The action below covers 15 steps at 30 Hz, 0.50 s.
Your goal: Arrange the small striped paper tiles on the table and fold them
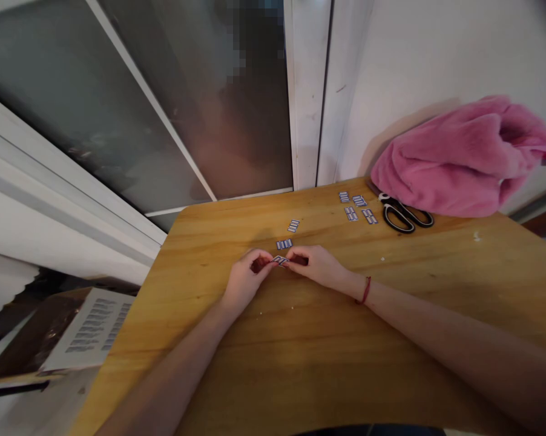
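Between my two hands, just above the wooden table [255, 363], is a small blue-and-white striped paper piece [281, 261]. My left hand [250, 275] pinches its left end with thumb and forefinger. The right end is pinched by my right hand [316, 266], which has a red string bracelet [366, 290] at the wrist. The piece looks bent or folded, but its exact shape is too small to tell. Just beyond the fingertips lies a similar striped piece [284, 244], and a little farther back another striped piece [293, 226].
Several more striped pieces [350, 214] lie at the back right, beside black-handled scissors [404, 218]. A pink plush cloth [454, 157] covers the far right corner, against the wall. Tiny white scraps dot the table. Frosted sliding doors [164, 121] stand behind; an open cardboard box [68, 333] sits lower left.
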### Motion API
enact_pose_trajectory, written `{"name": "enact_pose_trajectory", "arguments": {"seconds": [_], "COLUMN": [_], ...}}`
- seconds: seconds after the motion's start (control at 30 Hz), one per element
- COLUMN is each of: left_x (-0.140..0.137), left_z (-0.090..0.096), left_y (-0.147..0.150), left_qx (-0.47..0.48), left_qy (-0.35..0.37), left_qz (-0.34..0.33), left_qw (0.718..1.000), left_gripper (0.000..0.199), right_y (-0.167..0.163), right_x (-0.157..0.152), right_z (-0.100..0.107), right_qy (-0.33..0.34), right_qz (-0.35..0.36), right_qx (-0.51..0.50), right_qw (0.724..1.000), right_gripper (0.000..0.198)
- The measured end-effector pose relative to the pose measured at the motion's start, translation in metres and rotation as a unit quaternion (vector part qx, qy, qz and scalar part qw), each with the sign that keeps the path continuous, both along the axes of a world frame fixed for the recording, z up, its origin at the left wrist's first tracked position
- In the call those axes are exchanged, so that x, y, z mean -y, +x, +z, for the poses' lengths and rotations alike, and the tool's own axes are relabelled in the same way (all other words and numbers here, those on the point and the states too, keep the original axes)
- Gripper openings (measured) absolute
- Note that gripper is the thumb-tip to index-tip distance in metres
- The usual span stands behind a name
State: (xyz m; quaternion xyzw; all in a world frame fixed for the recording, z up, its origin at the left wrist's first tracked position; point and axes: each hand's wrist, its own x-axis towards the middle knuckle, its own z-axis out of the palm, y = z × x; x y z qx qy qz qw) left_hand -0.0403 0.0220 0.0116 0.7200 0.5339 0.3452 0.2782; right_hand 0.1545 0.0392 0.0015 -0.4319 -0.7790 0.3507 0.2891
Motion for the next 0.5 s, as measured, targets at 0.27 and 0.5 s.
{"name": "enact_pose_trajectory", "arguments": {"seconds": [0.27,0.5], "left_x": [0.0066,0.0079], "left_z": [0.0029,0.0014], "left_y": [0.0051,0.0057], "left_qx": [0.006,0.008], "left_qy": [0.05,0.033], "left_qz": [0.012,0.024], "left_qw": [0.999,0.999], "left_gripper": [0.01,0.014], "right_y": [0.0004,0.0016], "right_x": [0.0002,0.0007], "right_z": [-0.0002,0.0026], "right_qy": [-0.028,-0.043], "right_qz": [0.017,0.039], "right_qx": [-0.022,-0.018], "right_qw": [0.999,0.998], "right_gripper": [0.016,0.019]}}
